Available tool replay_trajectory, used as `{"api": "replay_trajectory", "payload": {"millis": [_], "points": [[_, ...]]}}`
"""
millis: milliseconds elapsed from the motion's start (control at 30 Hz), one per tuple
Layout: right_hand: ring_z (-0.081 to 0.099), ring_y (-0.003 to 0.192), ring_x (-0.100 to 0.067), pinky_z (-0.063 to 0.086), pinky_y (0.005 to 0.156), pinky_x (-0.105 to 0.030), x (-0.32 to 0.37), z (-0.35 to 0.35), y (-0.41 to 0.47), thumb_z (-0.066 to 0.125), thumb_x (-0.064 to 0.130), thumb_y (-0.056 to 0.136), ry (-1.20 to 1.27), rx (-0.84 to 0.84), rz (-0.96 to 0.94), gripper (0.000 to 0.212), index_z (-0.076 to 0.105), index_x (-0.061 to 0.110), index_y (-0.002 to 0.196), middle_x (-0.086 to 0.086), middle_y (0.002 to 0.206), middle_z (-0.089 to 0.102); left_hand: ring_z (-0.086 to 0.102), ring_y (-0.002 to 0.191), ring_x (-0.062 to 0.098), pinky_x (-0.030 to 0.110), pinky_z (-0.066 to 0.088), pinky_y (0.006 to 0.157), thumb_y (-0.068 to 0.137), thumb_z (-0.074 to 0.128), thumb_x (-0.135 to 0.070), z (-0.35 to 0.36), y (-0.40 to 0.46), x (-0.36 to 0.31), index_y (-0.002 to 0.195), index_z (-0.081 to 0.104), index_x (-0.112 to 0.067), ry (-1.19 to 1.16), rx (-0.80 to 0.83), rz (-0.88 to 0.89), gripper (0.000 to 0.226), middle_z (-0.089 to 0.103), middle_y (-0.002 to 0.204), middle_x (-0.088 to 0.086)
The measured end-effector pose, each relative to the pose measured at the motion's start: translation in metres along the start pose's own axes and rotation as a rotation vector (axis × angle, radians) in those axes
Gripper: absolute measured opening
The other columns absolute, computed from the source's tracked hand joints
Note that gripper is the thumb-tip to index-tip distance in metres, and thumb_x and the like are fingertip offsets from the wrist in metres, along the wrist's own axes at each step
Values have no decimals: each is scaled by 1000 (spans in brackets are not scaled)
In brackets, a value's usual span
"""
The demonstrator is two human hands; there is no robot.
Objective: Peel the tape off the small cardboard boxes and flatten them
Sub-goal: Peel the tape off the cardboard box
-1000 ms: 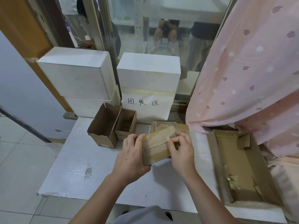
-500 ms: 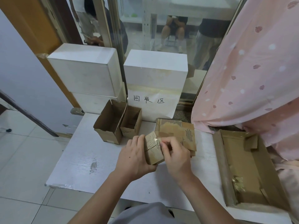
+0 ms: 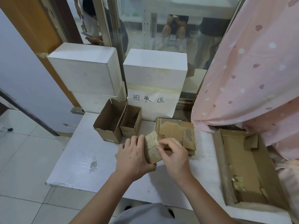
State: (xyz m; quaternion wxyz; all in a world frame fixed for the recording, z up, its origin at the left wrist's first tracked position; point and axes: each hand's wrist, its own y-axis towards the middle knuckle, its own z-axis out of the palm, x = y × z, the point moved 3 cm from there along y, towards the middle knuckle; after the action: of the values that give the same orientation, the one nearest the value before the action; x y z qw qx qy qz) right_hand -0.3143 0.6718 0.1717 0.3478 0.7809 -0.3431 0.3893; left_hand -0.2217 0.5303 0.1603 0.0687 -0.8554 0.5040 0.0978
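The left hand [image 3: 135,156] wraps round the small box [image 3: 152,150], fingers on top and thumb under, prob. to keep it from sliding. The right hand [image 3: 175,155] has its fingertips [image 3: 159,147] pinched tight on a shiny bit of tape [image 3: 155,140] at the top of the box, so it looks like the peel is just starting. Both hands are busy holding; neither is spread wide.

The box sits just above the white table [image 3: 77,159], near the middle, w/ its taped side turned up so the tape is easy to get at.

Right behind it is a stack of flat cardboard [image 3: 178,130], prob. boxes done already. To the left stand two open boxes [image 3: 111,123], side by side and touching, likely waiting their turn. Behind them is a white block w/ a paper sign [image 3: 150,101].

On the right, a big cardboard tray [image 3: 224,167] has a crumpled wad of old tape [image 3: 237,183] in it, so that's prob. where this strip goes next. A pink curtain [image 3: 250,70] hangs over its far end.
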Motion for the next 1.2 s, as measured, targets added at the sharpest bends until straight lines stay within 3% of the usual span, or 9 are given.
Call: {"api": "replay_trajectory", "payload": {"millis": [200,333,400,533,700,867,967,1133,1200], "points": [[60,106,-9,50,88,-19,-5,-3,-6,82,22,85,18,41,40,15,80,20,100,15,110,58,49,103,22,40,40,86,56,57,-75,-4,1,-11,132,45,-27,61,-54,21,90,51,115,-6],[59,99,-4,48,83,-13,-7,-12,-7,84,18,82,5,4,144,36,69,22,115,19,111,56,50,100,22,42,40,84,54,58,-74,-4,0,-22,131,47,-27,70,-91,51,91,53,113,-5],[60,99,-3,49,84,-15,-12,-15,-7,83,18,83,-33,-22,156,35,70,19,115,18,112,58,50,98,23,42,39,82,53,60,-73,-5,0,-29,129,50,-26,64,-111,61,89,54,111,-5],[59,91,-4,47,78,-17,-14,-22,-9,72,12,89,-132,-117,119,9,66,16,93,13,97,59,49,97,22,42,38,82,51,61,-74,-3,-1,-43,129,50,-26,75,-109,91,93,53,110,-5],[60,73,-5,42,62,-19,-22,-39,-9,62,10,97,-103,-215,168,18,52,21,87,10,78,62,48,98,21,41,38,83,48,66,-75,0,-2,-54,131,47,-27,74,-93,105,97,52,111,-5],[64,87,-6,50,73,-21,-24,-55,-10,64,1,95,-43,-203,39,11,63,12,93,7,91,67,50,98,23,41,39,82,49,67,-72,1,1,-66,129,49,-25,61,-113,104,95,52,112,-4],[64,95,-6,47,79,-14,-21,-65,-10,64,0,96,36,-138,-19,12,69,11,98,7,99,68,50,103,24,42,40,87,49,67,-73,2,4,-70,135,48,-23,45,-122,84,100,52,116,-4],[66,100,-13,54,90,-23,-29,-79,-6,71,10,94,320,-49,233,33,68,19,125,11,109,67,49,111,24,43,40,93,51,69,-72,2,5,-78,141,47,-21,-15,-173,95,105,52,124,-2],[66,102,-8,52,91,-21,-33,-84,-2,72,10,93,284,-13,235,27,72,15,120,10,120,64,49,112,24,43,38,94,52,70,-71,1,5,-81,140,49,-20,-31,-210,102,104,52,125,-1]]}}
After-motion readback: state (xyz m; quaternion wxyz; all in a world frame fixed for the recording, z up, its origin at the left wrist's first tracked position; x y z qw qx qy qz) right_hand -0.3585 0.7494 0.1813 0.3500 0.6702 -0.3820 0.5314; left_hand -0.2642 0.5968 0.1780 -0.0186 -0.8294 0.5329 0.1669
